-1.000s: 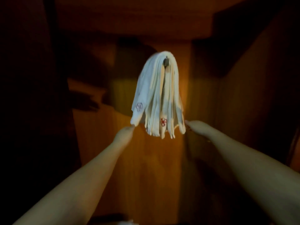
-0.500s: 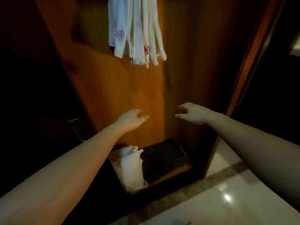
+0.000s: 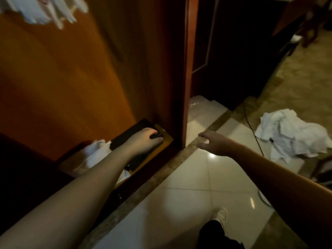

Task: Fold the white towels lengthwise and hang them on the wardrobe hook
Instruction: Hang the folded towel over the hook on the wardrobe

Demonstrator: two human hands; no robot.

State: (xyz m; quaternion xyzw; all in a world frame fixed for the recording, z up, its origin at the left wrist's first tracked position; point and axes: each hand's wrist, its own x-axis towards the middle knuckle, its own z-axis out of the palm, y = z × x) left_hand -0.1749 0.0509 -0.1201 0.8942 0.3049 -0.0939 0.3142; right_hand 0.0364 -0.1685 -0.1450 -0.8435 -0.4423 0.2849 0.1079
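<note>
The lower ends of the folded white towels (image 3: 41,11) hang at the top left, against the wooden wardrobe back panel (image 3: 62,78); the hook is out of frame. A crumpled pile of white towels (image 3: 291,133) lies on the floor at the right. My left hand (image 3: 145,141) hangs over the wardrobe's bottom shelf, fingers loosely curled, holding nothing. My right hand (image 3: 213,142) is stretched out over the floor tiles with fingers apart, empty, well left of the pile.
A dark flat object (image 3: 125,139) and white cloth (image 3: 95,155) sit on the wardrobe floor. The wardrobe's side panel (image 3: 185,78) stands between my hands. A black cable (image 3: 251,130) runs across the glossy tiles (image 3: 197,186). My shoe (image 3: 220,215) shows below.
The view has swung down and right, away from the hung towels. Both hands let go of the towel ends and dropped low; the floor pile has come into view.
</note>
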